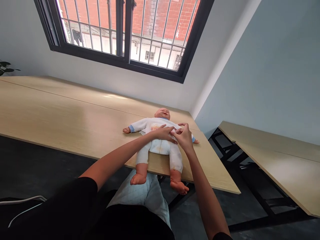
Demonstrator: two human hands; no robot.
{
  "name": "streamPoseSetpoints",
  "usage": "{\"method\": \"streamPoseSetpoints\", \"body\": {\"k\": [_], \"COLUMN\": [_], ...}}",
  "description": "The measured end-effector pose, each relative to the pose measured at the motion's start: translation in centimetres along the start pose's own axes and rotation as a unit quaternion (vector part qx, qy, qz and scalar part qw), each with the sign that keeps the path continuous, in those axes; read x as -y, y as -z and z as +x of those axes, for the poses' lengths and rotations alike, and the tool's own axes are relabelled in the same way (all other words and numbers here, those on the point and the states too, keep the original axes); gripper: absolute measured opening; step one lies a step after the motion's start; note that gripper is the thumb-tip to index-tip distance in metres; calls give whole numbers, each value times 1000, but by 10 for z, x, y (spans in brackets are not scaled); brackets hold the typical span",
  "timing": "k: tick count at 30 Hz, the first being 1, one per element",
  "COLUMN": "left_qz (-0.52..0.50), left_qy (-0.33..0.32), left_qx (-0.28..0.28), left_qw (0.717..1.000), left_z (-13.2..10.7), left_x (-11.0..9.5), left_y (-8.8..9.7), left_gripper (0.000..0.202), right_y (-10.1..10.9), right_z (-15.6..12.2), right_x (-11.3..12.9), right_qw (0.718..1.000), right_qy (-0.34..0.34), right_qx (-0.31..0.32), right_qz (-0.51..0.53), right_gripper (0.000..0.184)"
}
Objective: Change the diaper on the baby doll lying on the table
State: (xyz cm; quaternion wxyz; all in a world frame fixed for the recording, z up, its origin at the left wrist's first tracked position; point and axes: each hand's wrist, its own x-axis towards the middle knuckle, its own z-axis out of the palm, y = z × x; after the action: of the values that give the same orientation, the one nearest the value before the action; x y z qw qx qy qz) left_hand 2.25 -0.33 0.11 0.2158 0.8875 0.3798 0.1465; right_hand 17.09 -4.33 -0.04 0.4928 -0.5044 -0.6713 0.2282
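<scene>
2 hands meet on the chest of a baby doll lying face-up at the near edge of a wooden table. The left hand rests flat, fingers stretched out and gripping nothing. The right hand, touching the left fingertips, has its fingers bunched in what looks like a pinch on the front of the doll's white romper; the exact hold is too small to make out. Beyond the fingertips lies the doll's head. Nearer the person than the fingers, its 2 bare-footed legs hang over the table edge above a knee in light trousers.

The doll looks light, with hard moulded limbs, while the romper is soft and loose and likely to slide over the body. The firm torso under the fingers seems the surest place to hold.
</scene>
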Motion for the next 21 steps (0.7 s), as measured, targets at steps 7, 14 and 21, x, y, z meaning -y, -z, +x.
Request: {"method": "streamPoseSetpoints", "body": {"k": [7,14,21], "left_qz": [-42,-86,-148], "left_qy": [-28,-58,-106], "left_qx": [-10,-42,-124], "left_qw": [999,994,975], "left_z": [-2,-2,-39], "left_x": [8,13,20], "left_y": [-1,-1,10], "left_gripper": [85,59,58], "right_y": [-11,-10,-14], "right_z": [-5,-33,-60], "right_x": [0,7,-2], "right_qw": [999,994,985], "right_qy": [-12,28,46], "right_qx": [41,102,167], "right_qz": [-16,-5,-9], "right_gripper": [47,58,73]}}
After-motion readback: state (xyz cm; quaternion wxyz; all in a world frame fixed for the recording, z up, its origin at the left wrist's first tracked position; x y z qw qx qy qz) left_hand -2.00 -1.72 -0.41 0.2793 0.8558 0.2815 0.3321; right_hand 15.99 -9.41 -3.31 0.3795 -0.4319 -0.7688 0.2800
